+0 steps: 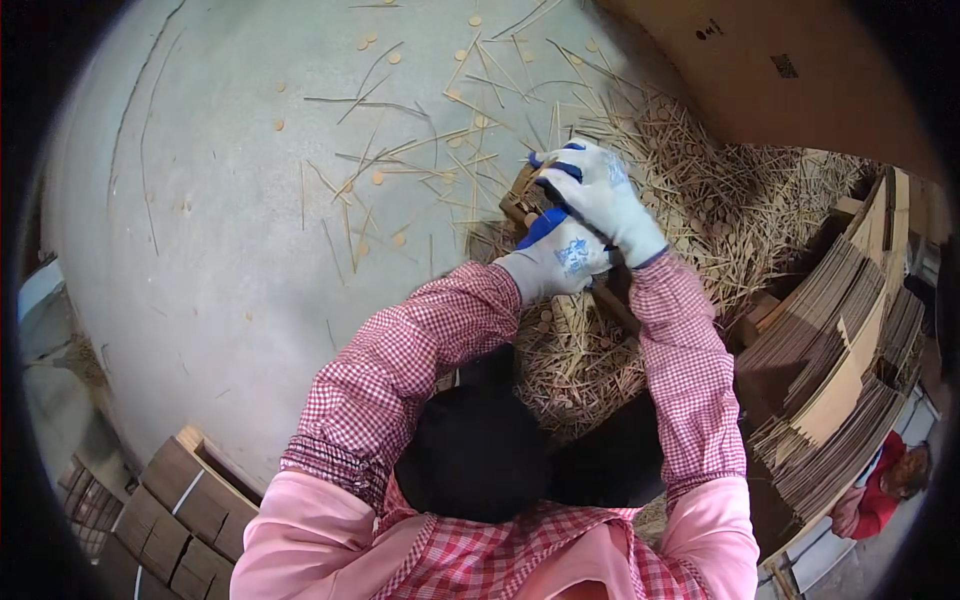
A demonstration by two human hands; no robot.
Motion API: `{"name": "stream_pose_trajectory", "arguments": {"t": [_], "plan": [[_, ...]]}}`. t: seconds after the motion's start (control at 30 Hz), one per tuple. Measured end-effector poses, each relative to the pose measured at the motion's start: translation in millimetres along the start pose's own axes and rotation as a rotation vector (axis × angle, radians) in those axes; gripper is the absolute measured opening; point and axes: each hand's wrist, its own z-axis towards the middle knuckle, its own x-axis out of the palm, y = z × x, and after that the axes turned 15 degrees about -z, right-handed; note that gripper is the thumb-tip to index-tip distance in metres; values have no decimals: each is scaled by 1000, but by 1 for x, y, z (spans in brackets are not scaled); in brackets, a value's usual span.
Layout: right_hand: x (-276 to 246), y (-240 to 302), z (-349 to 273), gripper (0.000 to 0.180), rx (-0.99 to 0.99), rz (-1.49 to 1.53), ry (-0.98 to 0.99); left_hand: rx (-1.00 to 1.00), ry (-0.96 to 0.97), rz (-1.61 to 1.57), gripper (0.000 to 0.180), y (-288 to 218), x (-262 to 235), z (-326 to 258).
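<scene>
Both of my hands wear white gloves with blue palms and fingers, and they are close together, a little right of the middle of the view. My left hand [560, 258] is closed around a brown cardboard piece [522, 192], perhaps a stack of several; the gloves cover much of it. My right hand [603, 195] lies just beyond the left, its fingers curled over the far part of the same cardboard. Beneath and around the hands is a heap of thin cardboard strips and small round discs [690, 185].
Loose strips and discs [378, 178] lie scattered over the grey floor [220, 200]. A large cardboard box [790, 70] stands at the far right. Stacked flat cardboard sheets [820, 340] fill the right side, with a person in red [880, 490] beyond. Strapped brown bundles [180, 490] sit at the lower left.
</scene>
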Motion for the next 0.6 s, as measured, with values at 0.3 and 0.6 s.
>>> {"name": "stream_pose_trajectory", "arguments": {"t": [0.3,0.6], "plan": [[-41,-12,-4,36,206,264,-87,-159,325,133,43,-13,-12,11],[9,29,6,22,-254,-157,32,-340,147,-223,23,4,23,-20]]}}
